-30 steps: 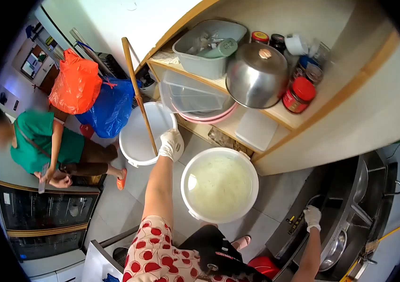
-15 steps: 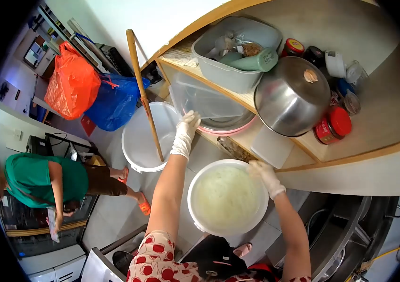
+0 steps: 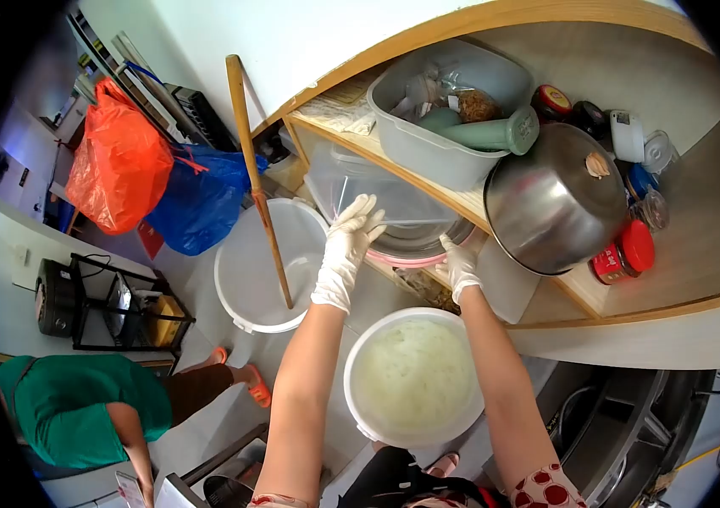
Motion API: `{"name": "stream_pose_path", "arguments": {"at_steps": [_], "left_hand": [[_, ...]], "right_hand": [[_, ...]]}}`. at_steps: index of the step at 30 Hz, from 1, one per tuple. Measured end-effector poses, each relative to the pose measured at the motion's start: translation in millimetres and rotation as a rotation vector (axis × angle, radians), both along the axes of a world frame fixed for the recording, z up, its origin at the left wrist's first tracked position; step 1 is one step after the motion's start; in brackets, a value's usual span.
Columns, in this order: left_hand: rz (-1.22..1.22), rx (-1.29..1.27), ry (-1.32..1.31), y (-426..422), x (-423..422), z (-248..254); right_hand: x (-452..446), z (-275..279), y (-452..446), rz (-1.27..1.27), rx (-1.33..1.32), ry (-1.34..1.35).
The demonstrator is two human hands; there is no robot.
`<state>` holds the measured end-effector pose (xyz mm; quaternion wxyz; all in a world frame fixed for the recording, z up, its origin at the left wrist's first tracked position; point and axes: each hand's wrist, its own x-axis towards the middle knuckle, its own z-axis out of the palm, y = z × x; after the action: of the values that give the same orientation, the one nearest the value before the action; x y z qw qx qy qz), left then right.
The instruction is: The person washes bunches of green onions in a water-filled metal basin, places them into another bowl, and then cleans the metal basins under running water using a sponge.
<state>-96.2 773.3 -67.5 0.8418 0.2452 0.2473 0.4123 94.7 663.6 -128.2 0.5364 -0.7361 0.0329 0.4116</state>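
My left hand (image 3: 351,237), in a white glove, reaches to the lower shelf with fingers apart, holding nothing I can see. It is in front of a clear plastic container (image 3: 394,196); whether it touches it I cannot tell. The gloved right hand (image 3: 461,267) is at the right end of a pink-rimmed basin (image 3: 411,262), fingers apart, one pointing up at its edge. Inside that basin sit metal bowls or pans (image 3: 455,232). Below my hands, a white bucket (image 3: 360,416) stands on the floor, filled with cloudy pale yellow-green liquid (image 3: 415,377).
Left of my hands is another white bucket (image 3: 233,284) with a wooden stick (image 3: 260,190) leaning in it. A grey tub (image 3: 445,165), an upturned metal bowl (image 3: 555,203) and jars (image 3: 623,254) fill the upper shelf. A person in green (image 3: 80,406) bends at the left.
My right hand has left the rim of the liquid-filled bucket and moved up to the pink-rimmed basin. My left hand's fingers have spread. The person in green has bent lower.
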Motion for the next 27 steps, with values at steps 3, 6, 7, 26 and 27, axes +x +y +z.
{"name": "stream_pose_path", "arguments": {"at_steps": [3,6,7,26,27], "left_hand": [[0.033,-0.001,-0.004,-1.6,-9.0,-1.3],[0.042,0.017,-0.019,2.2,-15.0,8.4],[0.049,0.025,-0.019,1.4,-17.1,12.5],[0.090,0.030,0.003,12.1,-33.4,35.8],[0.086,0.018,0.006,11.8,-31.7,39.1]], "right_hand": [[-3.8,-1.4,-0.8,0.023,-0.086,-0.086],[-4.1,-4.7,1.9,0.020,-0.080,-0.101],[-1.0,-6.9,1.4,0.005,-0.058,-0.048],[-31.0,68.6,6.1,-0.249,0.323,0.038],[-33.4,73.4,-1.0,-0.239,0.322,0.020]]}}
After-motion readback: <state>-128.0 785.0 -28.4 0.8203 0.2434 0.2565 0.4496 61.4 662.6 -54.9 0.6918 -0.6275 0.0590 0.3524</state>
